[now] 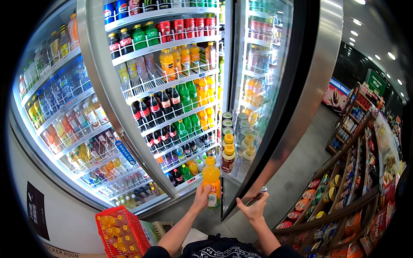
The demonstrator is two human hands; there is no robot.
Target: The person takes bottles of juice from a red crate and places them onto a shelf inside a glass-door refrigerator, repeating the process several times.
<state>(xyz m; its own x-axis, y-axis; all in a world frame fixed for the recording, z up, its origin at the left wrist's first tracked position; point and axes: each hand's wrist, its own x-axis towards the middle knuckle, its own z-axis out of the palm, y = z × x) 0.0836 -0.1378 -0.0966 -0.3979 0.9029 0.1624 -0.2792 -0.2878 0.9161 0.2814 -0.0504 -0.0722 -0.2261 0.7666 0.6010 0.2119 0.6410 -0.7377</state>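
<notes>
My left hand [204,196] grips a bottle of orange juice drink [211,175] with a yellow cap, held upright before the open cooler. My right hand [254,207] is on the lower part of the cooler's glass door [285,129], its thumb on the door's metal edge and its fingers curled around the outer side. The door stands swung out to the right. Inside the cooler, wire shelves [167,89] carry rows of soda bottles, cans and juice bottles. Similar orange juice bottles [167,63] stand on an upper shelf, with bare wire rack to their left.
A red plastic basket [135,222] full of yellow-capped bottles stands at lower left. A door rack [226,174] holds several cans and capped bottles. Left of it is a closed cooler section [64,129]. Snack shelves [322,200] line the right side, across a grey tiled floor [309,138].
</notes>
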